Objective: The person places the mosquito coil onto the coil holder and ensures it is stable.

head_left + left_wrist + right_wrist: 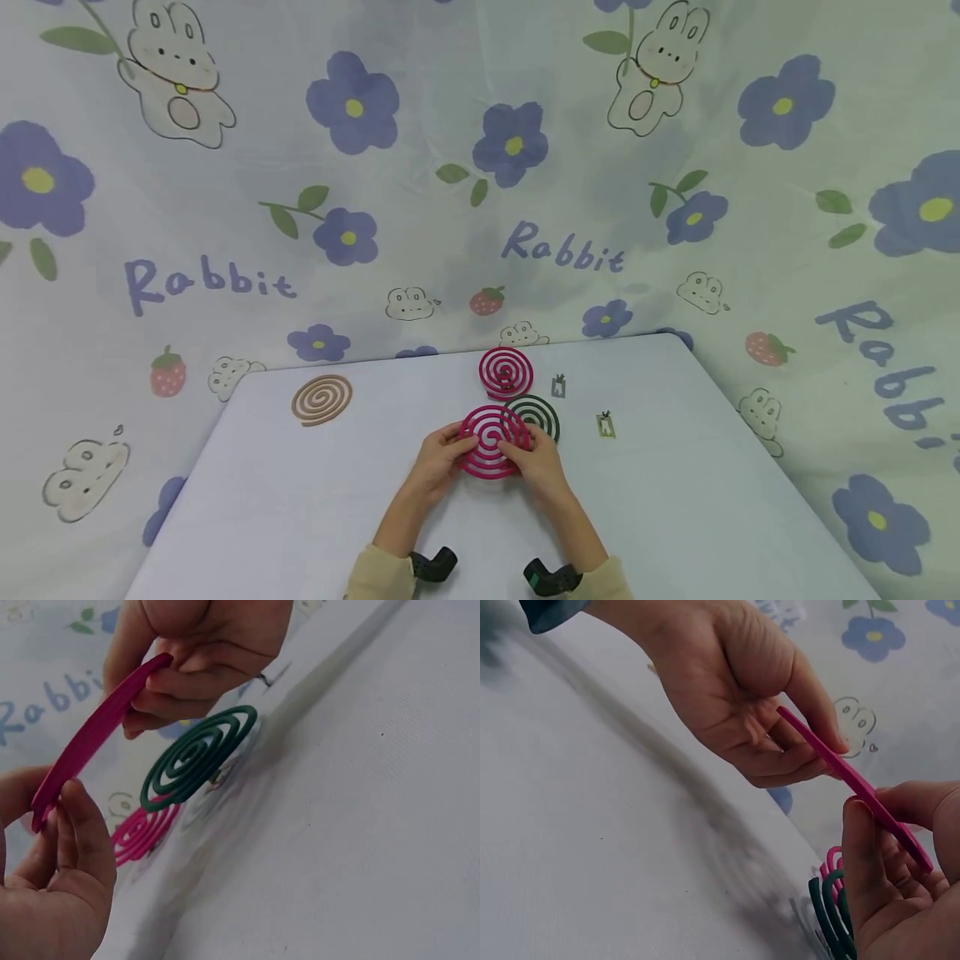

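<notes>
The left hand and the right hand are both pinching one pink coil, and they are holding it above the tabletop. Just beyond, a green coil is sitting, and farther, another pink coil. A brown coil is lying at the left. On the cloth behind, the word "Rabbit" is repeating in purple letters.

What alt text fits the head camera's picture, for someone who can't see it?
A person's left hand and right hand hold a pink spiral coil over a white table. Beyond are a green coil and another pink coil; a tan coil lies left, two small rectangular pieces right. A rabbit-patterned cloth hangs behind.
</notes>
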{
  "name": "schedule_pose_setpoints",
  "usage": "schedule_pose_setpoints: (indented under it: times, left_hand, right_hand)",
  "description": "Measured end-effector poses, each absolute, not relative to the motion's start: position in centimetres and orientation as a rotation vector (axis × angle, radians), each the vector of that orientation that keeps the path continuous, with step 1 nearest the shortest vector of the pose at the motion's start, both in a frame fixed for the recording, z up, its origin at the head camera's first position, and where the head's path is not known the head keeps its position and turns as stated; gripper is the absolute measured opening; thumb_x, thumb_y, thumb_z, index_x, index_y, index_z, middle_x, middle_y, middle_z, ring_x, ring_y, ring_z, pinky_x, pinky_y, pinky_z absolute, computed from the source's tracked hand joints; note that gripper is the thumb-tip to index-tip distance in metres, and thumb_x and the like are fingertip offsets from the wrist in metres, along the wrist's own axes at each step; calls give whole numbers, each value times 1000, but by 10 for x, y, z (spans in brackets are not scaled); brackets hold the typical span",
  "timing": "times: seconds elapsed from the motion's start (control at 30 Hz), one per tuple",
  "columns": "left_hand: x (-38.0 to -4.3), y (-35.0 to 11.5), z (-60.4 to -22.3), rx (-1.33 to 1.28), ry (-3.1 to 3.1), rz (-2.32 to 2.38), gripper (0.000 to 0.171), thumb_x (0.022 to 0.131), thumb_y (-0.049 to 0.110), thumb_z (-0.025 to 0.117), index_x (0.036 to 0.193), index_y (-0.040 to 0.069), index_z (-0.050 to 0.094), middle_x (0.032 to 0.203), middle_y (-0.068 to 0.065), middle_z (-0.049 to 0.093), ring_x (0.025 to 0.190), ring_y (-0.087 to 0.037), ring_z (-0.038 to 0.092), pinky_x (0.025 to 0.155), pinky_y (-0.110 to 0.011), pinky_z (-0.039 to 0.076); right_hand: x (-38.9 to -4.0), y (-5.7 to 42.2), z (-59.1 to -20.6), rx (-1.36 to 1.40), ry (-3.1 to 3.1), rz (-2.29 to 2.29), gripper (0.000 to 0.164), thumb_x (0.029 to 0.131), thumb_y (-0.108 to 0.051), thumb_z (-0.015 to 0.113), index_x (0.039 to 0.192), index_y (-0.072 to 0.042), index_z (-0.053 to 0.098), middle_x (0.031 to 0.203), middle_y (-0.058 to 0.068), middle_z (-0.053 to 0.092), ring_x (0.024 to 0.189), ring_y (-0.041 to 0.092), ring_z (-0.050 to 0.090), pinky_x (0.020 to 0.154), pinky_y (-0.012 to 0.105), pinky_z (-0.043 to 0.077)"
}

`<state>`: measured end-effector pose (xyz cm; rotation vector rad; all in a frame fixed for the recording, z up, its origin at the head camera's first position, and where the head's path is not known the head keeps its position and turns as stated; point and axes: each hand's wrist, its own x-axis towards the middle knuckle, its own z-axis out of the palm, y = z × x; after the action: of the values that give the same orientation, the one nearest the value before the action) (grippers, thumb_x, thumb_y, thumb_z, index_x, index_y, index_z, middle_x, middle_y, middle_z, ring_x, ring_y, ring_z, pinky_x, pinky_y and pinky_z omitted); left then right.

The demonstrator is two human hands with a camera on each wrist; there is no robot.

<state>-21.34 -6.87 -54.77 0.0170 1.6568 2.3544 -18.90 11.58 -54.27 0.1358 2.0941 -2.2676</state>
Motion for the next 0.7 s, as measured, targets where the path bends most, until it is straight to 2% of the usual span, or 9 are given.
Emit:
schedule_pose_setpoints:
  times: [0.13,0.37,0.53,0.7]
  left_hand:
    - [-215,-64,-547,46,1676,2331,49,89,9,70,129,-12,50,111,-14,64,96,-17,62,82,-27,53]
    - [-218,-53,-547,91,1713,2267,49,91,12,70,129,-12,51,112,-14,63,98,-18,61,84,-27,53]
    - [-221,-44,-546,96,1715,2248,44,91,10,69,127,-10,53,110,-15,64,92,-16,63,78,-26,54]
    - [-223,-36,-544,95,1719,2215,43,90,8,70,127,-8,55,106,-13,66,87,-16,64,71,-26,55]
  right_hand:
    - [-191,122,-544,143,2083,-2278,48,89,-17,72,127,4,52,111,17,66,94,21,65,75,33,56]
    - [-175,132,-509,196,2108,-2239,42,91,-10,68,125,8,52,110,21,65,91,21,65,73,31,55]
    - [-179,140,-519,209,2097,-2267,42,91,-9,68,126,8,52,113,24,64,90,21,65,71,31,56]
    - [-186,149,-538,251,2054,-2329,44,90,-11,70,128,3,53,115,22,64,90,21,67,69,31,56]
